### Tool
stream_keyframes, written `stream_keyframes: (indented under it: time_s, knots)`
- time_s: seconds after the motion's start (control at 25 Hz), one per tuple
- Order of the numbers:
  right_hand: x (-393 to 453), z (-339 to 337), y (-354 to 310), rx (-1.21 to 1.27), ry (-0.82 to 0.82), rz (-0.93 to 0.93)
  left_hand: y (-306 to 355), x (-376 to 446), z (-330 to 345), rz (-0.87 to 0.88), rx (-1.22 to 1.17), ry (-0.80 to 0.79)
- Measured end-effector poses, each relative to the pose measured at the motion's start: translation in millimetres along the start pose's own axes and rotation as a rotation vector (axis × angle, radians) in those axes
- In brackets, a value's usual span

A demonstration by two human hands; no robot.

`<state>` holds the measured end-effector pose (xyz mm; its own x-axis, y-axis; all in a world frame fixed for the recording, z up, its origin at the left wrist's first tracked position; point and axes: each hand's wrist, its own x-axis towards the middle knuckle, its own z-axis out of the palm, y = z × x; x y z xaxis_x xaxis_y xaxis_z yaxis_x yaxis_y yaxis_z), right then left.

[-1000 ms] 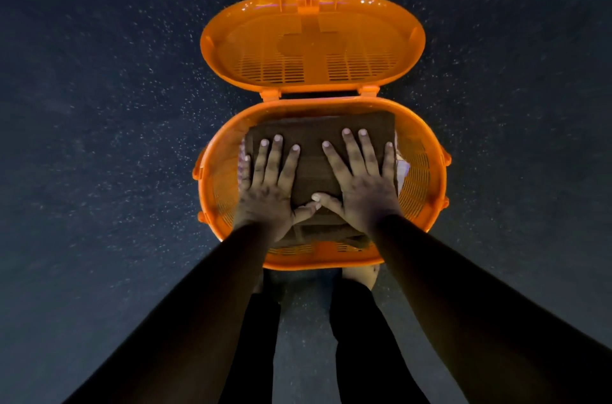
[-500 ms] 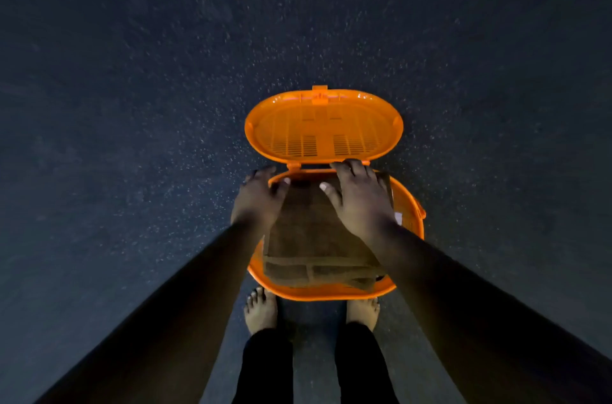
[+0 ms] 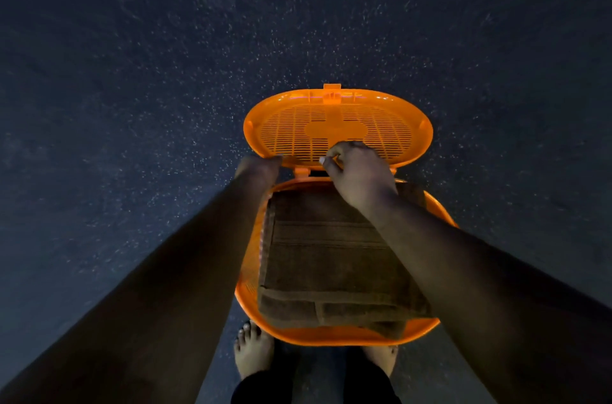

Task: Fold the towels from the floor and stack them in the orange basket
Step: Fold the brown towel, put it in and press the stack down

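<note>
The orange basket (image 3: 331,337) stands on the floor in front of my bare feet. A folded brown towel (image 3: 324,258) lies on top inside it, filling most of the opening. The slotted orange lid (image 3: 337,125) hangs open behind the basket on its hinges. My right hand (image 3: 357,172) is at the lid's near edge, with thumb and fingers curled onto the rim. My left hand (image 3: 258,170) is at the lid's near left edge, its fingers bent down out of sight by the rim.
Dark speckled floor (image 3: 132,105) surrounds the basket on every side. My feet (image 3: 253,354) stand just in front of the basket's near rim. No loose towels show on the floor in view.
Both hands have lifted off the brown towel and moved back to the lid's near edge. The camera has pulled up and away from the basket.
</note>
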<state>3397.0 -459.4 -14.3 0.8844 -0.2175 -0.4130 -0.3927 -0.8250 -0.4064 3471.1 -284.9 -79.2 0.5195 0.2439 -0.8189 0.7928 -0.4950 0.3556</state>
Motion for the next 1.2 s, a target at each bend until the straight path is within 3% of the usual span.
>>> stream_keyframes:
  time_s: [0.16,0.4,0.6,0.76,0.84,0.96,1.12,1.2]
  knots:
    - [0.5,0.6,0.8,0.114,0.038,0.032,10.8,-5.1,-3.5,0.012,-0.066,0.003]
    - [5.2,-40.0,-19.1,0.490,0.163,0.139,27.7,-24.8,-10.2,0.092,0.063,-0.007]
    - [-13.3,-110.5,-68.7,0.913,0.229,0.223,41.8,-77.3,-39.7,0.085,-0.170,0.038]
    - [-50.6,-167.9,-109.9,1.193,0.195,0.326,56.9,-107.6,-96.8,0.356,-0.516,-0.001]
    - [-61.6,-179.2,-118.6,1.282,0.184,0.435,79.1,-115.1,-115.5,0.472,-0.377,-0.110]
    - [-78.9,-175.6,-116.4,1.175,0.148,0.539,99.7,-123.0,-122.8,0.497,0.051,-0.187]
    - [-83.5,-118.4,-80.2,0.895,0.106,0.523,69.7,-128.3,-106.8,0.386,0.200,-0.014]
    - [-74.1,-92.7,-65.6,0.781,0.090,0.481,41.9,-116.6,-92.7,0.347,0.240,-0.020]
